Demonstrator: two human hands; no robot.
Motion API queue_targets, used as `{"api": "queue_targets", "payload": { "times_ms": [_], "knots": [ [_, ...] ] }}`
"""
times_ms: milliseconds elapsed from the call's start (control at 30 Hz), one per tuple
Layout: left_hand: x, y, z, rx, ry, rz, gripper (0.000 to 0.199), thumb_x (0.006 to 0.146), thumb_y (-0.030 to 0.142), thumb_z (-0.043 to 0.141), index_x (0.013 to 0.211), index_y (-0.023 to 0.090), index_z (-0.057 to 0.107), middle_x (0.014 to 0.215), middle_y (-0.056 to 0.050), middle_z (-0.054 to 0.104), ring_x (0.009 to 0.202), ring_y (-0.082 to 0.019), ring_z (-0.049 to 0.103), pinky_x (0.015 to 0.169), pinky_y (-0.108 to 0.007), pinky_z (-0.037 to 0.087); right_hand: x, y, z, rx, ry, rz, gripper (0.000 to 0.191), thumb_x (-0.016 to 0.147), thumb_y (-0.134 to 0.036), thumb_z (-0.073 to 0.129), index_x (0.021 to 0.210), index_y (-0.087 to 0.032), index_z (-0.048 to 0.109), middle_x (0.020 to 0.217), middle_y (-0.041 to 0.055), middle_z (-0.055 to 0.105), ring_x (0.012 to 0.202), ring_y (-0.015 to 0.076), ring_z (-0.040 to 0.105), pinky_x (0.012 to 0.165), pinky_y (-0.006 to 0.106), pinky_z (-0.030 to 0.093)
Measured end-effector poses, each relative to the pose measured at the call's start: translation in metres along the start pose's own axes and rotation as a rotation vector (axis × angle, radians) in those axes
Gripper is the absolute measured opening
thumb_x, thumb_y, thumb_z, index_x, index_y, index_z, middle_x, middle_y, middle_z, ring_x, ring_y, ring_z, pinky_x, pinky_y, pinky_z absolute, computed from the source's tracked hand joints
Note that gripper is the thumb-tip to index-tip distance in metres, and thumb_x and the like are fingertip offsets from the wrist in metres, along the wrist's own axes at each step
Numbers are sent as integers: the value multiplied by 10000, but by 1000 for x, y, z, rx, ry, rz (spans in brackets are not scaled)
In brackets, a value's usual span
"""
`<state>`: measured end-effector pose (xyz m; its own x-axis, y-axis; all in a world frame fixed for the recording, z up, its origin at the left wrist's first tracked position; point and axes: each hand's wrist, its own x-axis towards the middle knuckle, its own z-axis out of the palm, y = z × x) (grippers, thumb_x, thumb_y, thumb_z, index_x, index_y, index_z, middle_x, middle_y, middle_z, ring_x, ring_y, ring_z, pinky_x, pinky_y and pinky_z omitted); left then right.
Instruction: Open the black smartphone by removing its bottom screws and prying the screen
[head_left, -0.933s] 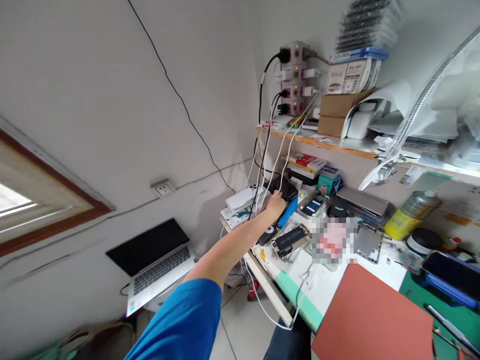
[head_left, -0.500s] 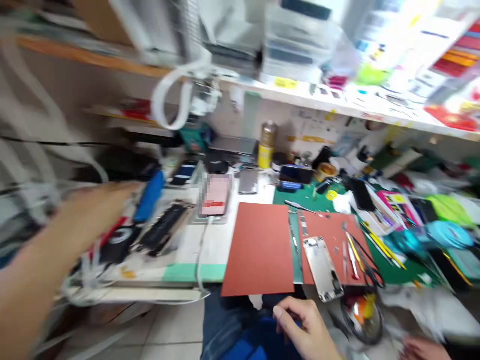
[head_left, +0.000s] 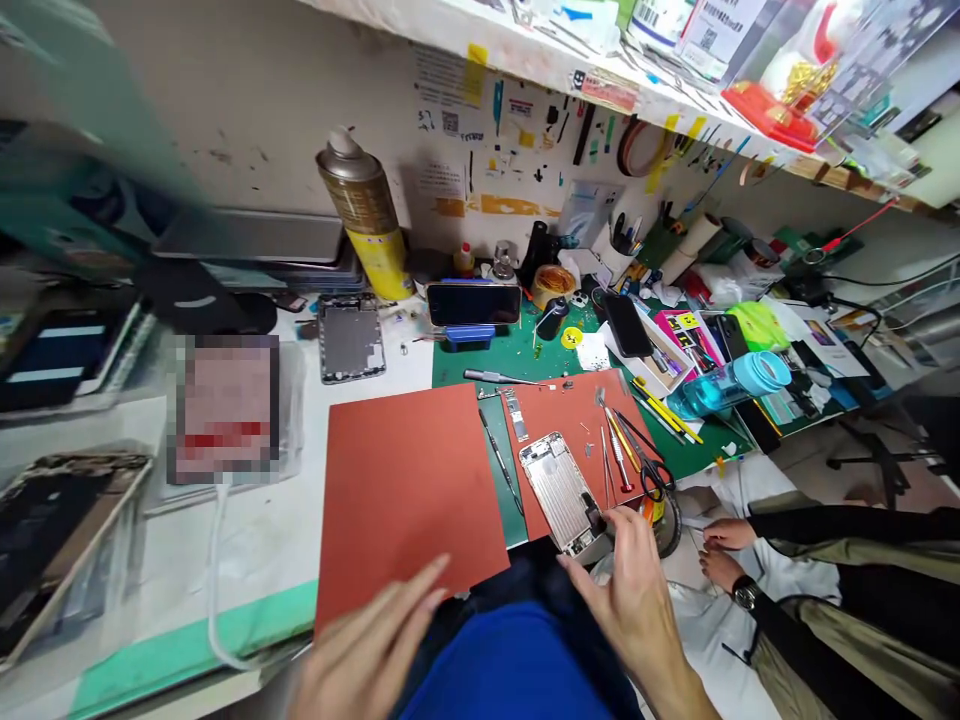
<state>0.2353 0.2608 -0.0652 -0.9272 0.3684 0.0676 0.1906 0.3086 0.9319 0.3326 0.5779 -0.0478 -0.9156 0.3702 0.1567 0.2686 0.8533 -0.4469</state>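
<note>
My left hand (head_left: 375, 635) is over the near edge of a reddish-brown mat (head_left: 412, 480), fingers stretched out and holding nothing. It is slightly blurred. My right hand (head_left: 637, 590) is at the near end of an opened phone housing (head_left: 559, 490), thumb and fingers apart around its lower right corner. I cannot tell whether it touches the housing. The housing shows its silvery inside and lies on a second reddish-brown mat (head_left: 540, 400). Around it are a small circuit board (head_left: 515, 413), tweezers (head_left: 606, 465), screwdrivers (head_left: 621, 460) and black-handled scissors (head_left: 657, 476).
A pixelated phone (head_left: 225, 410) with a white cable lies left, near a grey phone part (head_left: 351, 340). Behind stand a spray can (head_left: 367, 215) and a propped phone (head_left: 474, 305). A blue bottle (head_left: 731, 385) lies right. Another person's hands (head_left: 724, 555) rest at the right. A shelf (head_left: 525, 60) overhangs.
The view has turned right and come closer to the bench. My left hand has come from the far left to the front of the mat. My right hand has reached the phone housing.
</note>
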Motion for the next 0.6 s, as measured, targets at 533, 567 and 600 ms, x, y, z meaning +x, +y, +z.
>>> {"api": "queue_targets", "payload": {
  "times_ms": [533,567,600],
  "knots": [
    [39,57,98,-351,-240,-483,589,963,699,635,1245,203,783,927,-104,813,752,-234,774,724,-354,677,2,-13,3,-14,26,-38,463,1026,-429,675,1384,-186,510,1248,167,668,1118,340,643,939,511,573],
    [42,58,103,-397,-233,-512,621,950,717,644,1241,184,773,988,-124,819,830,-255,794,789,-384,686,0,-13,1,-14,43,-36,453,1022,-428,681,1372,-188,521,1237,161,678,1106,333,649,930,502,577],
    [45,59,108,-447,-227,-541,655,934,736,656,1244,169,764,1052,-145,819,907,-280,804,843,-415,689,-2,-12,-1,-11,64,-33,446,1019,-429,689,1360,-191,529,1231,158,685,1104,329,656,929,497,580]
  ]
}}
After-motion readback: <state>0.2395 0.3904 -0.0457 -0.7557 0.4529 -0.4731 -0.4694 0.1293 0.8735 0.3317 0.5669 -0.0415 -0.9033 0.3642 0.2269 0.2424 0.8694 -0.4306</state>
